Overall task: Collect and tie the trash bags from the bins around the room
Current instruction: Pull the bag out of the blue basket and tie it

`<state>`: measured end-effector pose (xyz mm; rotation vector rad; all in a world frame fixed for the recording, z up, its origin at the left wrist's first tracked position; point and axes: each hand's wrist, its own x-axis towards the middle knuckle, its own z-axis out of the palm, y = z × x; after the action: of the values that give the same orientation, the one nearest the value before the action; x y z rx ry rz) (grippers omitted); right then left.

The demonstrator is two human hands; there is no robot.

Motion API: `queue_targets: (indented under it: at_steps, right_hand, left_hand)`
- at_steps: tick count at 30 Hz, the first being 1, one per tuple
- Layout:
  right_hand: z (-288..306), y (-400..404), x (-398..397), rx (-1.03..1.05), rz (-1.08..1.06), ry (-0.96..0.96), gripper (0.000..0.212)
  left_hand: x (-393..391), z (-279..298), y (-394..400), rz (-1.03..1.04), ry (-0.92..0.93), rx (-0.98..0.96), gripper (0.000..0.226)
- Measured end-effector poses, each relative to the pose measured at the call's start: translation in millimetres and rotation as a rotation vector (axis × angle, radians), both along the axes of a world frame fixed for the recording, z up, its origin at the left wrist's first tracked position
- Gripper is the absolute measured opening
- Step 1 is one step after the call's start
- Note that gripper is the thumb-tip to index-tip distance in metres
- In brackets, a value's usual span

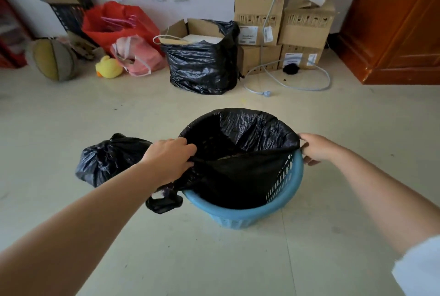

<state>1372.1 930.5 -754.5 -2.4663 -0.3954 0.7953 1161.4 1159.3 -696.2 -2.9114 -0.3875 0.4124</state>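
black bin liner (240,153), thin crinkly glossy plastic, sits in a round blue plastic lattice bin (281,195) on the floor, centre. left hand (170,157) w/ grip bunching the liner's left edge; right hand (314,148) pinches its right edge. tied black bag (107,157) just left of the bin.

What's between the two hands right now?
In the head view, the black bin liner stretches from left hand to right hand, over the blue bin.
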Motion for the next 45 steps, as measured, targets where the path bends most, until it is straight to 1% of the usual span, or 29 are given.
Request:
queue_targets:
  at_steps: [2, 4, 6, 7, 10, 13, 16, 18, 19, 20, 21, 22, 23, 25, 26, 27, 28, 29, 30, 31, 32, 33, 35, 37, 39, 41, 42, 43, 45]
  right_hand:
    - [-2.4, 2.4, 6.1, 0.142, -0.11, 0.062, 0.047]
    - [-1.0, 6.7, 13.1, 0.255, -0.204, 0.112, 0.035]
    - [2.1, 13.5, 16.9, 0.27, -0.277, 0.176, 0.026]
    - [3.9, 16.1, 17.4, 0.26, -0.313, 0.212, 0.028]
    - [10.2, 20.8, 16.7, 0.23, -0.413, 0.329, 0.03]
    - [16.1, 24.8, 16.5, 0.209, -0.494, 0.401, 0.03]
    - [11.5, 32.5, 20.4, 0.353, -0.666, 0.387, 0.026]
    - [10.8, 38.9, 26.7, 0.505, -0.779, 0.298, 0.014]
    - [12.9, 42.3, 31.8, 0.578, -0.801, 0.234, 0.021]
    - [16.8, 46.0, 36.4, 0.652, -0.801, 0.173, 0.028]
    - [24.6, 49.6, 37.5, 0.729, -0.783, 0.126, 0.027]
    - [34.2, 53.4, 36.5, 0.801, -0.745, 0.112, 0.023]
    - [45.7, 56.1, 33.1, 0.87, -0.686, 0.11, 0.026]
    - [69.6, 60.2, 20.5, 0.992, -0.489, 0.19, 0.038]
    - [76.6, 59.8, 13.8, 0.994, -0.357, 0.246, 0.039]
    - [81.1, 58.4, 8.2, 0.926, -0.225, 0.324, 0.038]
    - [85.9, 56.7, 0.4, 0.795, -0.101, 0.377, 0.034]
    - [86.2, 54.9, -5.1, 0.607, 0.01, 0.388, 0.024]
    - [87.1, 53.3, -10.3, 0.407, 0.085, 0.372, 0.008]
    - [85.0, 53.3, -9.5, 0.219, 0.103, 0.317, 0.023]
    - [84.0, 55.4, -9.6, 0.035, 0.103, 0.219, 0.045]
    - [82.2, 59.3, -9.4, -0.081, 0.128, 0.112, 0.053]
    - [80.5, 71.6, -8.0, -0.195, 0.24, -0.188, 0.04]
    - [79.4, 87.1, -3.6, -0.217, 0.274, -0.427, 0.045]
    - [82.7, 103.0, -6.3, -0.138, 0.275, -0.482, 0.044]
    - [91.7, 118.5, -10.1, 0.094, 0.201, -0.354, 0.034]
    - [97.6, 125.8, -11.6, 0.247, 0.134, -0.241, 0.028]
    - [103.9, 132.7, -11.7, 0.392, 0.074, -0.123, 0.027]
    - [120.5, 143.8, -12.6, 0.574, -0.004, 0.03, 0.034]
  left_hand:
    - [-0.4, 6.7, 2.2, 0.104, 0.063, -0.04, 0.032]
    - [0.7, 12.5, 6.8, 0.181, 0.113, -0.082, 0.03]
    - [2.8, 17.3, 10.5, 0.228, 0.12, -0.1, 0.031]
    - [4.0, 20.0, 11.5, 0.255, 0.095, -0.107, 0.033]
    - [9.8, 24.7, 10.9, 0.308, -0.049, -0.173, 0.037]
    - [17.9, 21.9, 5.6, 0.265, -0.156, -0.254, 0.036]
    - [28.5, 21.7, -9.6, 0.241, -0.276, -0.411, 0.038]
    - [35.0, 26.0, -20.2, 0.285, -0.448, -0.555, 0.032]
    - [38.7, 28.7, -24.2, 0.324, -0.555, -0.641, 0.028]
    - [42.6, 31.7, -27.3, 0.374, -0.657, -0.734, 0.023]
    - [46.2, 34.6, -29.2, 0.433, -0.74, -0.817, 0.019]
    - [50.2, 38.0, -30.9, 0.512, -0.81, -0.892, 0.017]
    - [53.2, 41.0, -31.6, 0.615, -0.866, -0.979, 0.02]
    - [55.1, 45.7, -28.2, 0.825, -0.901, -1.173, 0.029]
    - [53.9, 47.3, -25.7, 0.898, -0.861, -1.228, 0.031]
    - [50.5, 46.9, -22.1, 0.936, -0.78, -1.207, 0.031]
    - [45.5, 44.7, -17.9, 0.914, -0.653, -1.1, 0.027]
    - [37.7, 43.0, -15.2, 0.861, -0.502, -0.937, 0.021]
    - [29.9, 40.9, -12.2, 0.799, -0.372, -0.77, 0.014]
    - [21.1, 41.1, -10.4, 0.764, -0.272, -0.632, 0.005]
    - [14.2, 37.1, -6.3, 0.779, -0.208, -0.567, 0.011]
    - [6.4, 33.5, -3.5, 0.788, -0.134, -0.52, 0.023]
    - [-3.7, 27.7, 5.2, 0.83, -0.041, -0.492, 0.037]
    - [-11.4, 22.5, 13.6, 0.906, 0.009, -0.549, 0.038]
    - [-16.0, 21.3, 17.9, 0.97, 0.023, -0.599, 0.032]
    - [-16.3, 26.1, 18.0, 0.884, -0.068, -0.619, 0.018]
    - [-13.3, 30.3, 18.6, 0.889, -0.205, -0.738, 0.019]
    - [-9.8, 39.5, 18.6, 0.934, -0.41, -0.927, 0.019]
    - [-5.6, 58.6, 20.0, 0.927, -0.75, -1.034, 0.025]
